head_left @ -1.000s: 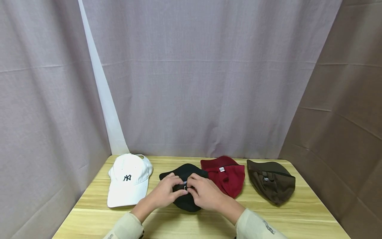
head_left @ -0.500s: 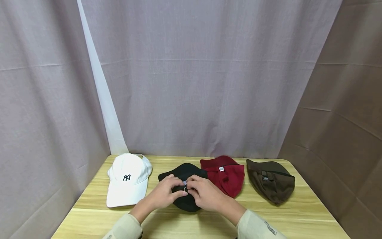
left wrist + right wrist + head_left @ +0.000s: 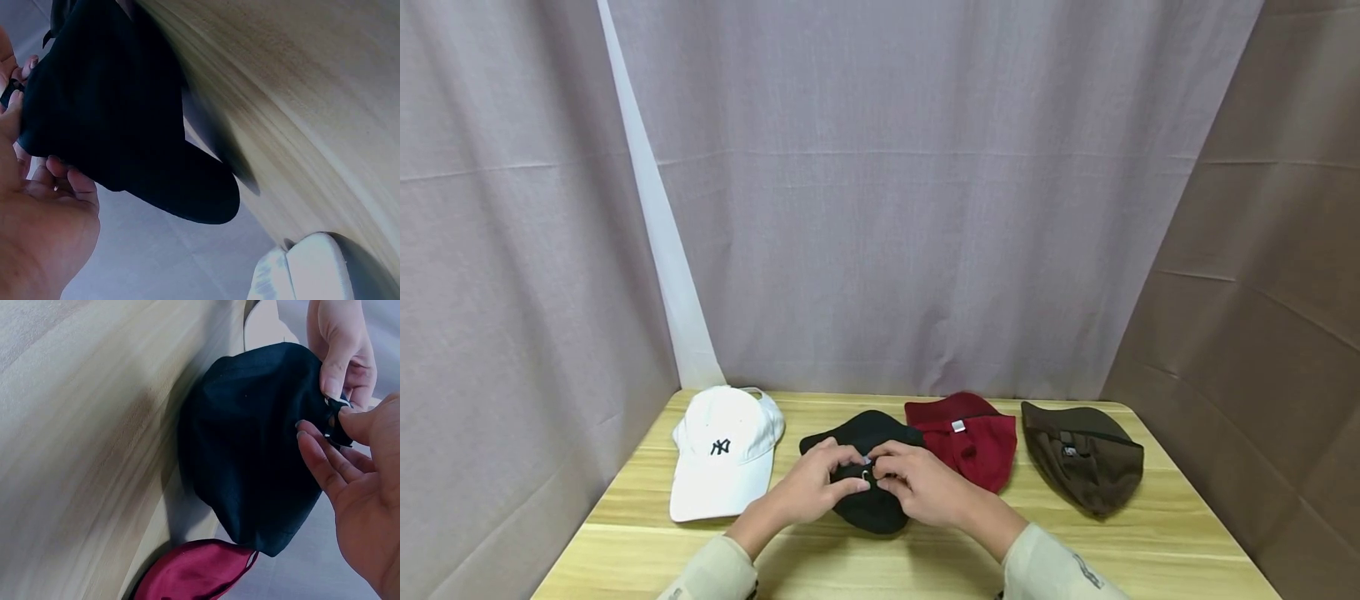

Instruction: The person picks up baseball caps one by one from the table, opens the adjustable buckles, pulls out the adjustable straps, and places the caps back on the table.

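Observation:
A black cap lies at the table's middle, its brim toward the curtain. At its back is a strap with a small metal buckle. My left hand grips the cap's back edge beside the buckle, thumb on the near side. From the other side my right hand pinches the dark strap between thumb and fingers, clearest in the right wrist view. In the left wrist view the cap covers part of the fingers. How far the strap runs through the buckle is hard to see.
A white cap with a dark emblem stands on the left of the wooden table. Close to the right of the black cap lies a red cap. Farther right is a brown cap. Grey curtains enclose the table.
My right hand has shifted slightly to the right and its fingers have spread a little at the strap. The left hand and the cap stay nearly still.

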Available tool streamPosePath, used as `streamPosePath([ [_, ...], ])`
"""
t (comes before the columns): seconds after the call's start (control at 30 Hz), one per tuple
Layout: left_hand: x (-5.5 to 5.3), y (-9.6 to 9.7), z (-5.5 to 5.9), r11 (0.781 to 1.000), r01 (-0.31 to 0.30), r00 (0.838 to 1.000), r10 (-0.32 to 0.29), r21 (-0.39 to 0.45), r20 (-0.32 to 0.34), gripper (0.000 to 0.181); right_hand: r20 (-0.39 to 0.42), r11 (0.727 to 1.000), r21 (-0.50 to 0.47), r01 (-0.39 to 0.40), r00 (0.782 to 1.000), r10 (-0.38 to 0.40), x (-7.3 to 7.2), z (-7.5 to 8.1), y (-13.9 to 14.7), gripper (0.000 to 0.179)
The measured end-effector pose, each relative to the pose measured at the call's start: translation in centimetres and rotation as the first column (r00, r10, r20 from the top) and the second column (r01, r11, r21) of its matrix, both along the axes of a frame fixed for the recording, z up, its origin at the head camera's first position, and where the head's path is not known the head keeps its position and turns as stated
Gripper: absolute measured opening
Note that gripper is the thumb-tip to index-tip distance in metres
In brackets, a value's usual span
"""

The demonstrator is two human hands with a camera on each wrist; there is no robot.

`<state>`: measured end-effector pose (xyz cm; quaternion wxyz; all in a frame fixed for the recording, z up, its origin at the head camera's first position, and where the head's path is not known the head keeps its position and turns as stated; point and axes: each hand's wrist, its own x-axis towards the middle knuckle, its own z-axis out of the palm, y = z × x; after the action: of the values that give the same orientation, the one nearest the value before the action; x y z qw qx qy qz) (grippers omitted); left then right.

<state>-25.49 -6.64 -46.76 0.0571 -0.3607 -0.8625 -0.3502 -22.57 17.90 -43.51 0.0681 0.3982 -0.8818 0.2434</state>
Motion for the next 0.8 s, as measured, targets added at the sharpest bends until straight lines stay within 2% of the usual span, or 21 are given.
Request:
streamPosePath([
  [0.23, 0.0, 0.0, 0.2, 1.0, -0.024, 0.999, 0.024, -0.004, 0.043, 0.022, 0.024, 1.0, -0.014, 0.012, 1.0, -0.012, -0.1, 0.0, 0.2, 0.01],
  [0.57, -0.1, 0.4, 0.1, 0.999, -0.041, 0.999, 0.04, 0.019, 0.016, 0.022, 0.049, 0.994, -0.016, 0.105, 0.993, -0.104, 0.1, -0.7, -0.4, 0.008],
  [0.8, -0.1, 0.9, 0.2, 0.999, -0.032, 0.999, 0.032, 0.007, -0.033, 0.021, -0.051, 0.989, 0.038, 0.145, 0.988, -0.143, 0.3, -0.4, -1.3, 0.013],
])
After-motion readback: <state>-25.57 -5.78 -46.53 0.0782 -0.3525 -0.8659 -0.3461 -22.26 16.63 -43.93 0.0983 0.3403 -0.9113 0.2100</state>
